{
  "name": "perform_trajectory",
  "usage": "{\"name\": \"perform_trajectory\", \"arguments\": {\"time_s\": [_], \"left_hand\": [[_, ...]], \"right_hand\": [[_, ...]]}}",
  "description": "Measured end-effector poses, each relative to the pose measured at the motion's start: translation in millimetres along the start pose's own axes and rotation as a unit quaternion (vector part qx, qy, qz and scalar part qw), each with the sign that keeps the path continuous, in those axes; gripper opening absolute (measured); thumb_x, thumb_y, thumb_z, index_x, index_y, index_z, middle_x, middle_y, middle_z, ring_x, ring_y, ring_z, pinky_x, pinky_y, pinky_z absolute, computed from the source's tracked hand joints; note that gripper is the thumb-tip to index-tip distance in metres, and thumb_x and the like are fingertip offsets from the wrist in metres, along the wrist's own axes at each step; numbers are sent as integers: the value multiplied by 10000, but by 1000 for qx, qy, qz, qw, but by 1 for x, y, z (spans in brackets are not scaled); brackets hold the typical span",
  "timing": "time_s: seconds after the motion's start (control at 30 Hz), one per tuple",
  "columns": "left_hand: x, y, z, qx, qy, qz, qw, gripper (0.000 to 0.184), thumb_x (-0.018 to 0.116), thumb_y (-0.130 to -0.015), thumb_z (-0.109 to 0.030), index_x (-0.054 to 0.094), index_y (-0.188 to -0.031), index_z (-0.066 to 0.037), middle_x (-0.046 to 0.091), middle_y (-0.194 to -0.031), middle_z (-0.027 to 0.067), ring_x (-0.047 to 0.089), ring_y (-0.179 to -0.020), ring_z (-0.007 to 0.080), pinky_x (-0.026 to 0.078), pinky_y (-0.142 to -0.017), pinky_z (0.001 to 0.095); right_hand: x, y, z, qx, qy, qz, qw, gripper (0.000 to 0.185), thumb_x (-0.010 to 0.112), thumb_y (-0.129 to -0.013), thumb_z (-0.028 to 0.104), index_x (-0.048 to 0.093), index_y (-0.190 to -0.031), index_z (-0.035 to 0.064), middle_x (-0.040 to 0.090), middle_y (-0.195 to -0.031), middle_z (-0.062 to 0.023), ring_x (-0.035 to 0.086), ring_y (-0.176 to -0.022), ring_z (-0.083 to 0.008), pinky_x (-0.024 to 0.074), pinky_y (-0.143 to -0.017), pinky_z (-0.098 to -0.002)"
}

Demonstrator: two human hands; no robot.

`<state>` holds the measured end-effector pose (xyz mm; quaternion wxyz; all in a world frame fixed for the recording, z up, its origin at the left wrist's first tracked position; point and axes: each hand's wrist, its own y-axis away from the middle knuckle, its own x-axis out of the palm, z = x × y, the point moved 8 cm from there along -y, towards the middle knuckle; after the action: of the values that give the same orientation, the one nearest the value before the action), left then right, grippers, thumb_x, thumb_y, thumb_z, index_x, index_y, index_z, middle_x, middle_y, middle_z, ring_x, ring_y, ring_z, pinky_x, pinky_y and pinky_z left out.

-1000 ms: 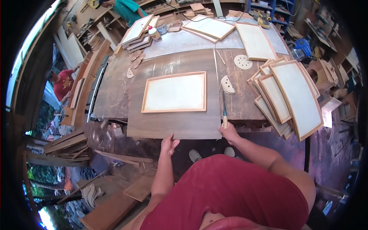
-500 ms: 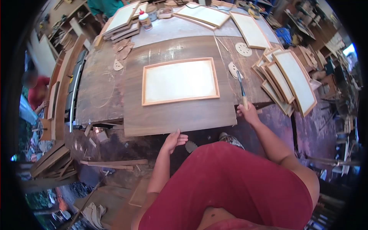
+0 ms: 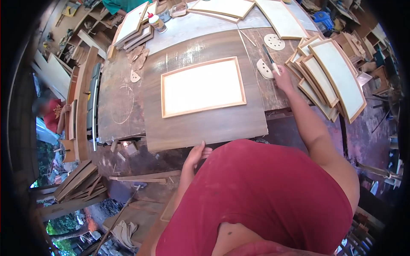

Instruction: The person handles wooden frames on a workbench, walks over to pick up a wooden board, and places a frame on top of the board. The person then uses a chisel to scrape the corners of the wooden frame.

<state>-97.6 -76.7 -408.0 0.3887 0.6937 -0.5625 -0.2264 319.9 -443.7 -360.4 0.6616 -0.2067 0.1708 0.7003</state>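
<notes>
A chisel (image 3: 269, 56) with a dark blade and pale handle is held in my right hand (image 3: 282, 78), over the right part of the bench beside a half-folded sanding disc (image 3: 265, 69). My left hand (image 3: 198, 154) is at the front edge of the brown board (image 3: 205, 128), fingers apart and holding nothing. On that board lies a wood-framed white panel (image 3: 203, 87). A round sanding disc with holes (image 3: 274, 42) rests farther back on the bench.
Stacked framed panels (image 3: 339, 81) stand at the right. More frames (image 3: 130, 25) and a glue bottle (image 3: 157, 23) are at the back left. A person in red (image 3: 53, 115) is at the far left; another in green (image 3: 119, 5) is behind the bench. Scrap wood (image 3: 79, 183) lies lower left.
My right hand has moved forward with the chisel, from the board's front right corner to beside the sanding discs. My left hand stays near the front edge. The view has shifted.
</notes>
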Motion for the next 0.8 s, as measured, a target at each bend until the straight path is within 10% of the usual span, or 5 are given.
{"name": "perform_trajectory", "arguments": {"time_s": [0.07, 0.27, 0.47, 0.63, 0.8], "left_hand": [[14, 24, -28, 9, -239, 35, 970, 573, 418, -1031, -464, 619, -1095, 69, 699, -997, 160, 667, -896, 217, 528, -855, 355], [-20, 30, -40, -23, -248, 22, 968, 408, 504, -1010, -381, 638, -1110, -9, 702, -971, 100, 658, -855, 171, 519, -802, 300], [-68, 30, -109, 178, -174, -219, 943, 311, 527, -1005, -257, 606, -1157, 3, 691, -1005, 106, 654, -883, 171, 515, -805, 273], [-115, 6, -158, 359, -263, -375, 813, 303, 580, -975, -199, 593, -1197, 7, 664, -1082, 128, 632, -1018, 222, 489, -876, 332], [-172, -18, -197, 346, -253, -464, 775, 417, 576, -957, -264, 547, -1268, 12, 568, -1268, 230, 524, -1210, 358, 400, -1038, 414]], "right_hand": [[1, -17, 9, -15, 36, -14, 999, 465, 625, -909, 212, 486, -1318, 38, 650, -1120, -204, 629, -1036, -330, 476, -903, -402], [8, -52, 0, 2, 101, -11, 995, 498, 601, -898, 214, 462, -1369, 133, 581, -1269, -222, 550, -1180, -395, 441, -990, -447], [13, -46, 13, -18, 183, 14, 983, 561, 630, -871, 227, 444, -1395, 152, 541, -1311, -197, 525, -1214, -366, 444, -994, -448], [11, -45, 15, -27, 169, 6, 985, 587, 664, -849, 235, 454, -1392, 158, 551, -1295, -190, 533, -1192, -373, 443, -991, -451], [17, -43, -2, -40, 135, -29, 990, 595, 672, -845, 220, 449, -1364, 31, 547, -1261, -223, 523, -1173, -404, 430, -1003, -433]]}}
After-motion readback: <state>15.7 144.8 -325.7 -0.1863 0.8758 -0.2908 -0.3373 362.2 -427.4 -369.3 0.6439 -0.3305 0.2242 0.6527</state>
